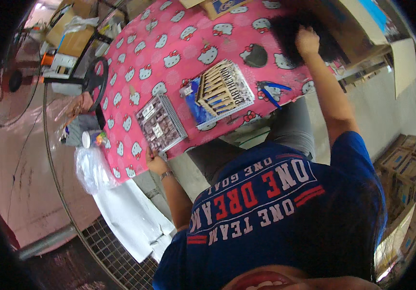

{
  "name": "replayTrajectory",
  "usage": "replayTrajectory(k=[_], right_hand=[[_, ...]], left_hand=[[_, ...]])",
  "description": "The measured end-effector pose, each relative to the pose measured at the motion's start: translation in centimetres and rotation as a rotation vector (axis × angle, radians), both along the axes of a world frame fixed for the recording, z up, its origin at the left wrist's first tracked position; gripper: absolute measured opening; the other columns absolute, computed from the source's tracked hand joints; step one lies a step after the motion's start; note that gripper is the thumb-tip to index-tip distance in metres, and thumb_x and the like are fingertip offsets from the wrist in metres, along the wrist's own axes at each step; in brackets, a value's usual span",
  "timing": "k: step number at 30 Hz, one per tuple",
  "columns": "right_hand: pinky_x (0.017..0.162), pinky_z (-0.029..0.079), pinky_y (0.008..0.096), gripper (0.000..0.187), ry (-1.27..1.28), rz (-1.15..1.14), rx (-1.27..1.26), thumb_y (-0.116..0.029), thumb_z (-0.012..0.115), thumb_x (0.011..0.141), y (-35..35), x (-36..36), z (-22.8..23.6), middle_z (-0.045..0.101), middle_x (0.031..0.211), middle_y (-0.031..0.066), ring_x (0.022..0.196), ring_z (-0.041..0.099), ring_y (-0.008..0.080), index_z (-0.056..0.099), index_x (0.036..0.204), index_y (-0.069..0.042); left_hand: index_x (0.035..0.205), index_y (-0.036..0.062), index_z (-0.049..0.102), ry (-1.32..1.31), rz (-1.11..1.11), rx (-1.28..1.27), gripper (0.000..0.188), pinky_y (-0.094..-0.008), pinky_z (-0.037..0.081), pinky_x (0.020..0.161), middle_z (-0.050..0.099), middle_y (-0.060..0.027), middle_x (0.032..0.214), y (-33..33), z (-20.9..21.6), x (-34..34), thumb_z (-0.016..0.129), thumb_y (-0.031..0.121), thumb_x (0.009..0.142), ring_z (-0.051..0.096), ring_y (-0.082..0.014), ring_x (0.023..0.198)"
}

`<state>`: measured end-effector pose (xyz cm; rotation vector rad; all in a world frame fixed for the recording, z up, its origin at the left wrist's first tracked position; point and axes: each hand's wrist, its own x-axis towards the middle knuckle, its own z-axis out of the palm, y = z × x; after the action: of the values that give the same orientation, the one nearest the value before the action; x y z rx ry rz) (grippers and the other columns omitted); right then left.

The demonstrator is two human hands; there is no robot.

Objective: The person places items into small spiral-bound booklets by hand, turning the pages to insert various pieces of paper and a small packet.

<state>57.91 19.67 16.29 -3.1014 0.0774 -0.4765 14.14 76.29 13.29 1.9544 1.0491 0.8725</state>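
Note:
My left hand [157, 163], with a band at its wrist, is at the near corner of a small spiral notebook [161, 123] with a grey photo-patterned cover. Its fingers close on that corner at the table's near edge. To the right lies a larger spiral notebook [221, 93] with a columned building on its cover. My right hand [308, 41] reaches far right over a dark, fuzzy-looking black mass [285, 41]. Its fingers are curled into the mass, and what they grip is too dark to make out. Nearer me rest blue-handled pliers [274, 91].
A pink patterned cloth [174, 41] covers the table. A dark grey rounded piece [256, 56] lies behind the pliers. Cardboard boxes [358, 34] stand at the far right. At the left edge are a black handwheel [97, 79], a white cup [87, 139] and clear plastic wrap [92, 169].

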Motion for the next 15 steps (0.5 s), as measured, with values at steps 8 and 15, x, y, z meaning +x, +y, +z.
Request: replayTrajectory(k=[8,15], right_hand=[[0.083,0.053,0.0456,0.025,-0.052,-0.003,-0.003,-0.016,0.05,0.089,1.7,-1.2,1.2,0.062,0.113,0.0153,0.105,0.061,0.034,0.061,0.11,-0.008],[0.086,0.054,0.0451,0.027,0.089,0.031,0.02,-0.013,0.048,0.091,1.9,-1.4,2.7,0.061,0.118,0.0197,0.109,0.061,0.0379,0.063,0.112,-0.004]], left_hand=[[0.114,0.0071,0.064,0.128,-1.017,0.712,0.04,-0.0453,0.041,0.098,0.062,-0.0129,0.118,-19.9,9.5,14.2,0.072,0.027,0.08,0.055,-0.0325,0.114],[0.121,0.0113,0.058,0.408,-1.25,0.983,0.047,-0.0397,0.048,0.091,0.059,-0.005,0.123,-24.0,8.4,16.1,0.07,0.024,0.078,0.057,-0.025,0.11]])
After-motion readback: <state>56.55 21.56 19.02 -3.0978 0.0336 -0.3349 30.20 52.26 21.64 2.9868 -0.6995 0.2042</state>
